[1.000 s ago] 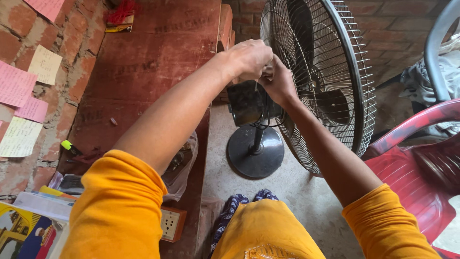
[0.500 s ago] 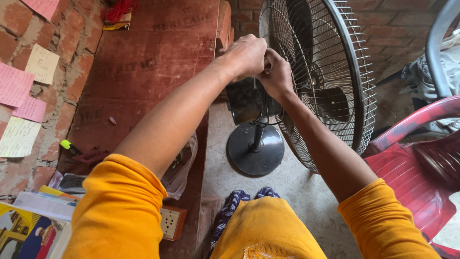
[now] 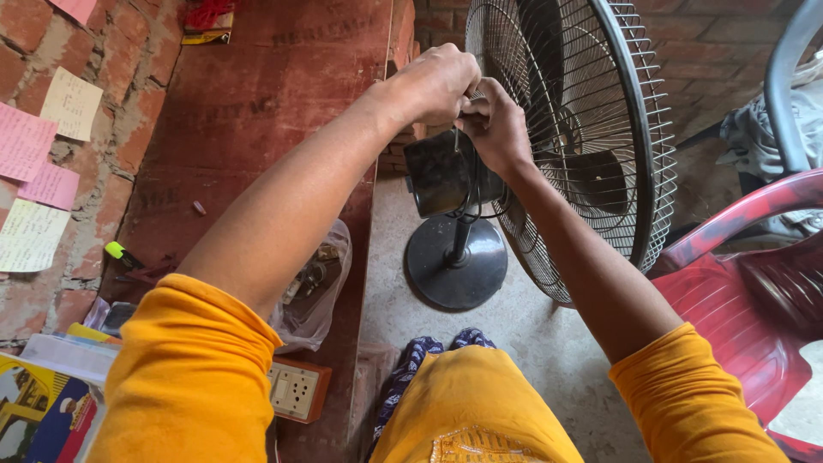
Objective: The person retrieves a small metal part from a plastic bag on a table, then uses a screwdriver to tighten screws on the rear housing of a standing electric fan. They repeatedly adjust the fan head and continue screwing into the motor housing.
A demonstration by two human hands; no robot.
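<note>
Pedestal fan (image 3: 591, 129), seen from the head camera, stands on the concrete floor (image 3: 531, 343) just ahead of the person, its round black base (image 3: 456, 261) between a low red-brown shelf (image 3: 249, 129) on the left and a red plastic chair (image 3: 754, 291) on the right. Its wire guard faces right, and the dark motor housing (image 3: 441, 171) at the back points toward the person.

Both arms in orange sleeves reach to the top of that housing. The left hand (image 3: 433, 81) is curled into a fist over the spot where the housing meets the guard, fingers closed; what it grips is hidden under the knuckles. The right hand (image 3: 497, 129) sits just below and against it, fingers pinched shut around something thin and upright, too small to identify.

Compared with a second ago, the two hands have drawn closer: then the right hand lay a little apart, lower on the guard; half a second ago the fists were pressed together; now they remain stacked and touching, slightly lower on the housing. My reading is that the work has settled onto one small fitting at the back of the fan, with the fan itself unmoved.

On the shelf lie a clear plastic bag (image 3: 313, 291), a socket board (image 3: 296, 390) and a yellow-green marker (image 3: 120, 253); paper notes (image 3: 34, 231) hang on the brick wall.
</note>
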